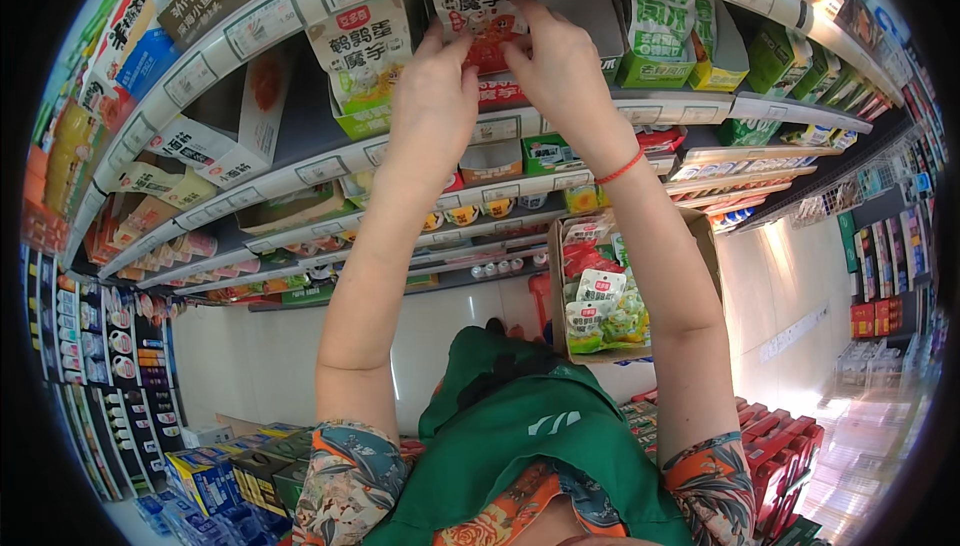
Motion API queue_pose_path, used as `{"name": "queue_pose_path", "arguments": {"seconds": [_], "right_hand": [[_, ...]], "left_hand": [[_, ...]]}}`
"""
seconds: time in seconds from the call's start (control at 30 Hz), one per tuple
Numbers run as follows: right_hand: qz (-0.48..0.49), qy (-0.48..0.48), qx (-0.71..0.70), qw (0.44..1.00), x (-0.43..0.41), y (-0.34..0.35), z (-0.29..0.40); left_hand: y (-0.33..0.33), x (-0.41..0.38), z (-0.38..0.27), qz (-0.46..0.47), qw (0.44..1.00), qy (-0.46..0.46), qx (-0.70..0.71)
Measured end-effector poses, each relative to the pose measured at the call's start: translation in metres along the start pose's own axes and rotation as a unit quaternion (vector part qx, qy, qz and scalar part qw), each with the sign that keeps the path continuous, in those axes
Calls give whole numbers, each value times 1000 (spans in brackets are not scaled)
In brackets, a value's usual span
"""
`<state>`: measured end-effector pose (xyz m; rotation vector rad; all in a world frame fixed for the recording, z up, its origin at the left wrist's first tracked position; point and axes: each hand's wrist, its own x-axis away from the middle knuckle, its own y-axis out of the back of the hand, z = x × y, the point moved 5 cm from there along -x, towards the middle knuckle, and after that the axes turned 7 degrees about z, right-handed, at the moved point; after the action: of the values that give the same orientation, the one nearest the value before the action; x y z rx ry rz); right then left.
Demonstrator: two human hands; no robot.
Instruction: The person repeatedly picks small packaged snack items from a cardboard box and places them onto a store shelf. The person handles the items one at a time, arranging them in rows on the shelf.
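Observation:
My left hand [439, 73] and my right hand [551, 51] reach onto an upper store shelf, one at each side of a red and white snack pouch [480, 10]. Fingers of both hands touch the pouch, which stands upright in a red display box [501, 90]. Directly left stands a green and white snack pouch [365, 58] in a green box. To the right is a grey-white open carton [577, 17], then green pouches [660, 21] in a green box. Below my right forearm a cardboard box [559, 283] holds several red and green snack pouches [600, 287].
Curved shelf edges with price tags [495, 128] run across the view above and below my hands. Lower shelves hold cups and packets. Stacked cartons [206, 475] stand behind at left, red boxes [784, 456] at right. Tiled floor [465, 321] lies below.

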<state>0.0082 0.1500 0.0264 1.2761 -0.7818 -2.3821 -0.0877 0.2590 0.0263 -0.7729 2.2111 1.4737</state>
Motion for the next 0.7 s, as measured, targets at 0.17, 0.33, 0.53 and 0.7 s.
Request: {"name": "queue_pose_path", "arguments": {"seconds": [0.17,0.33,0.53,0.7], "right_hand": [[15,14,21,1000,3,-2,6],[20,37,33,999,7,-4,7],[31,47,16,998,13,-5,10],[21,69,3,997,19,4,14]], "left_hand": [[-7,9,-8,-23,1000,-12,16],[-25,16,-12,-11,999,-31,12],[-29,19,-15,28,997,-77,-16],[-25,21,-19,9,997,-81,-7]]}}
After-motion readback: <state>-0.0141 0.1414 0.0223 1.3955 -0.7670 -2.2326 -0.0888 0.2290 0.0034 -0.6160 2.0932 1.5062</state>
